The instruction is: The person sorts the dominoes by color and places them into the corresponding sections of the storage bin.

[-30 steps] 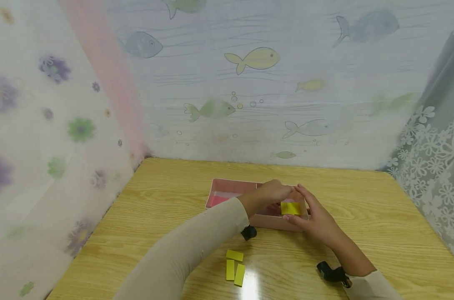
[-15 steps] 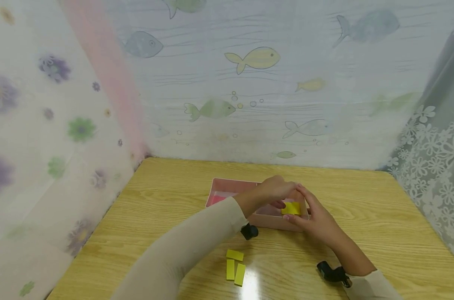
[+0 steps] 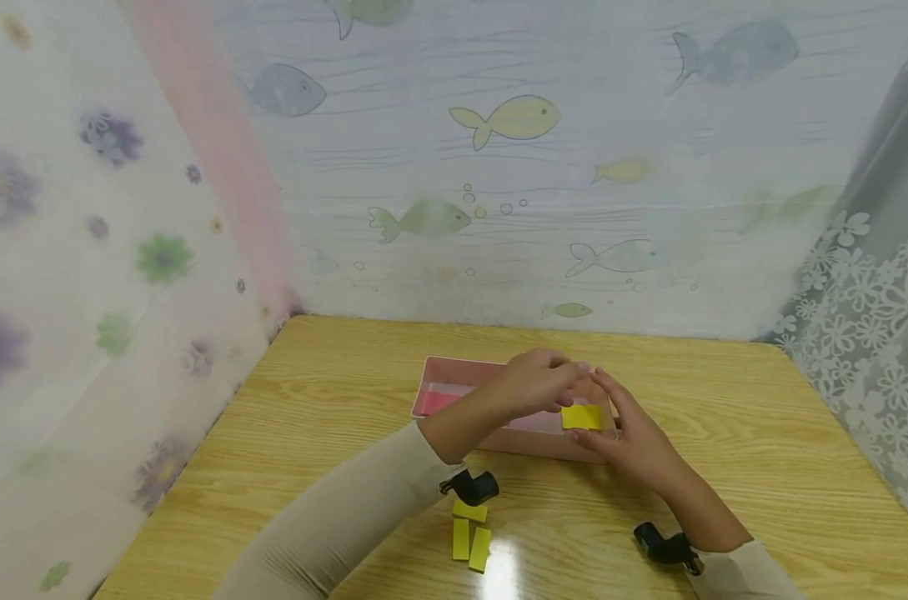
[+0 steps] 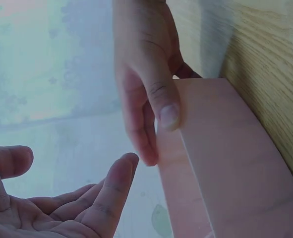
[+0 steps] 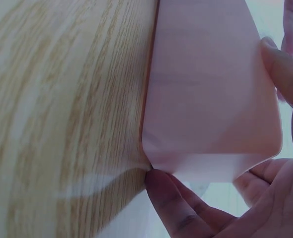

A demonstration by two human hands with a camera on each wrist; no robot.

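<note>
A pink divided box (image 3: 544,445) sits on the table, its right compartment holding yellow blocks (image 3: 581,417) in a neat group. My right hand (image 3: 644,442) grips the box's right end, thumb over the near rim and fingers around the end wall, as the right wrist view also shows on the box's pink side (image 5: 210,84). Above the middle of the box hovers my left hand (image 3: 539,385), partly covering the divider. In the left wrist view that left hand (image 4: 82,210) has nothing between its spread thumb and loosely bent fingers.
Several small yellow blocks (image 3: 461,539) lie on the wooden table (image 3: 333,392) in front of the box, near my left forearm. Pink pieces (image 3: 434,402) lie in the left compartment. A fish-patterned curtain (image 3: 499,275) hangs behind the table.
My left hand has come up out of the right compartment and drawn back to the left, leaving the yellow blocks there. My right hand stays at the box's end.
</note>
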